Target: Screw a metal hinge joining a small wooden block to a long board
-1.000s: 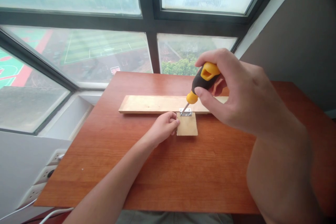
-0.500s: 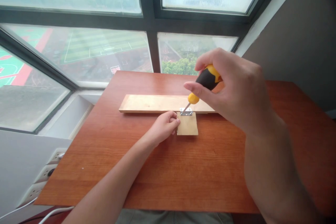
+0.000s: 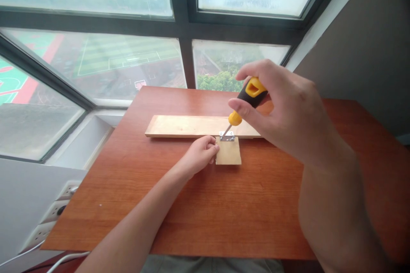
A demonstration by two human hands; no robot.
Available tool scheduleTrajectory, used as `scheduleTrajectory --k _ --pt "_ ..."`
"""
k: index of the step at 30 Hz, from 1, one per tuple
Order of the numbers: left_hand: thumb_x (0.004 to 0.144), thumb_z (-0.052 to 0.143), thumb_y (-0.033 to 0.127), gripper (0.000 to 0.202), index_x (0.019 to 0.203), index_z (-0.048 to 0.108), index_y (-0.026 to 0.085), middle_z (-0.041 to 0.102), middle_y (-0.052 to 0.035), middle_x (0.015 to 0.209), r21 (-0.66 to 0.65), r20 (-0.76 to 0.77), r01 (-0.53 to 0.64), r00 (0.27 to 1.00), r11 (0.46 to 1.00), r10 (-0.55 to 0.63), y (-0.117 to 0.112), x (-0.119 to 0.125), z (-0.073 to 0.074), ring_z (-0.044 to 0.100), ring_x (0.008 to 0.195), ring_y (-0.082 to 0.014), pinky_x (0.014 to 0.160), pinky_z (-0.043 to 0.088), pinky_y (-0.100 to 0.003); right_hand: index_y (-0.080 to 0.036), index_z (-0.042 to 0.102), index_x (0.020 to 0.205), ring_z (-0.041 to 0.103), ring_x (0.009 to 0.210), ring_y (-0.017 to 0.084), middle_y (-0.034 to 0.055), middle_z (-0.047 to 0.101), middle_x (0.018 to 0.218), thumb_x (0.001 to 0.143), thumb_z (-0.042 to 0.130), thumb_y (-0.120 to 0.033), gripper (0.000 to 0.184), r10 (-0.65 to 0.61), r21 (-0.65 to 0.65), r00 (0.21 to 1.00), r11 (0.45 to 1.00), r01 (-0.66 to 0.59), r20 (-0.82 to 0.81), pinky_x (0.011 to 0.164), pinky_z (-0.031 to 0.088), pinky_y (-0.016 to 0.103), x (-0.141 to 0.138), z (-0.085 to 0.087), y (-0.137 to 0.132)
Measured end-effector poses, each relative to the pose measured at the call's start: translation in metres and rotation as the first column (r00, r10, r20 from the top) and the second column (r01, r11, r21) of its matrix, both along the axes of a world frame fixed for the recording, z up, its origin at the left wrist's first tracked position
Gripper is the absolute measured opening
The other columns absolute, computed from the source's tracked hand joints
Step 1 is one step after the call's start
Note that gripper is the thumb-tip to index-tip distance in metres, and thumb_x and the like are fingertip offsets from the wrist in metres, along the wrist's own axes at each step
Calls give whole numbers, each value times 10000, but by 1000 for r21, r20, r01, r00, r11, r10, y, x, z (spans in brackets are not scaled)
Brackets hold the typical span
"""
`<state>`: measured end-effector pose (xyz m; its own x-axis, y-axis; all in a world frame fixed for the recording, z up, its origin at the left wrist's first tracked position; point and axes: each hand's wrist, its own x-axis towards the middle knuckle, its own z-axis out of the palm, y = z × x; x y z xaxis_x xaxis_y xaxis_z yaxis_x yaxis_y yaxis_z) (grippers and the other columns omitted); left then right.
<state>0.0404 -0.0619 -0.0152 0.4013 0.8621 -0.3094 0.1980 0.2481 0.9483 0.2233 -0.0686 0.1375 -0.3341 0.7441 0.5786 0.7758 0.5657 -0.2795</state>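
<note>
My right hand (image 3: 282, 106) grips the yellow and black handle of a screwdriver (image 3: 235, 118), which slants down to the left. Its tip meets the left part of a small metal hinge (image 3: 227, 138). The hinge joins a long pale wooden board (image 3: 182, 126) to a small square wooden piece (image 3: 228, 153) in front of it. With closed fingers, my left hand (image 3: 202, 154) pinches the left edge of the square piece. My right hand and forearm hide the board's right end.
Everything lies on a reddish-brown wooden table (image 3: 224, 209). Large windows with a dark frame (image 3: 186, 30) rise behind it. White wall sockets (image 3: 53, 211) with plugs and cables are low on the left. A grey wall (image 3: 361, 47) stands at the right.
My right hand has turned the screwdriver handle, so a yellow recessed part now faces me. The tip stays at the hinge, and my left hand keeps its place.
</note>
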Motion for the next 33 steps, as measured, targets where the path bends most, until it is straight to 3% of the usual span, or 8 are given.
scheduleTrajectory --k 4,11,16,19,25,30,33 --pt "873 548 266 111 861 535 156 543 34 590 -12 -23 -3 1000 1000 2 1 1 -2 461 477 -83 473 328 -194 -271 540 1197 631 796 200 38 678 1050 875 557 -222 327 28 -66 999 997 -27 18 711 495 360 0 3 -5" --pt "875 555 266 112 841 527 163 538 38 598 -6 -27 -9 1000 1000 9 0 2 1 472 487 -83 478 344 -194 -249 600 1116 600 682 207 23 654 821 874 607 -418 295 -131 13 989 991 130 69 638 455 355 1 1 -3" --pt "864 564 271 110 856 535 165 551 34 604 -6 -25 -25 999 1000 25 1 2 -4 474 475 -86 466 342 -201 -292 557 1177 624 784 216 34 674 1015 869 543 -243 312 3 -105 1000 994 -1 17 708 492 385 -1 7 -9" --pt "863 563 260 106 860 533 158 566 24 630 -12 -5 -27 1000 1000 27 1 2 -5 476 482 -82 468 348 -201 -308 541 1212 628 794 215 24 676 997 857 535 -189 374 57 -137 998 989 -56 3 706 500 379 -3 8 -13" --pt "863 559 234 85 850 520 160 560 29 614 -22 3 -56 998 998 56 -2 5 -2 481 488 -81 479 359 -193 -244 568 1136 598 706 193 5 639 868 903 574 -419 292 -95 -1 992 995 95 78 643 473 363 -3 1 -6" --pt "869 555 225 80 845 510 163 522 51 554 -41 36 -61 997 997 63 -3 6 -2 460 469 -75 477 331 -181 -318 526 1207 632 802 212 17 668 1027 875 537 -244 340 -18 -118 1000 993 19 11 690 499 370 -2 6 -11" --pt "865 561 224 84 844 508 163 516 56 542 -43 52 -58 997 997 60 -3 6 -2 461 470 -75 488 339 -181 -325 521 1214 637 794 213 14 680 1016 868 526 -200 368 42 -151 999 988 -43 -13 690 500 373 -4 8 -14"
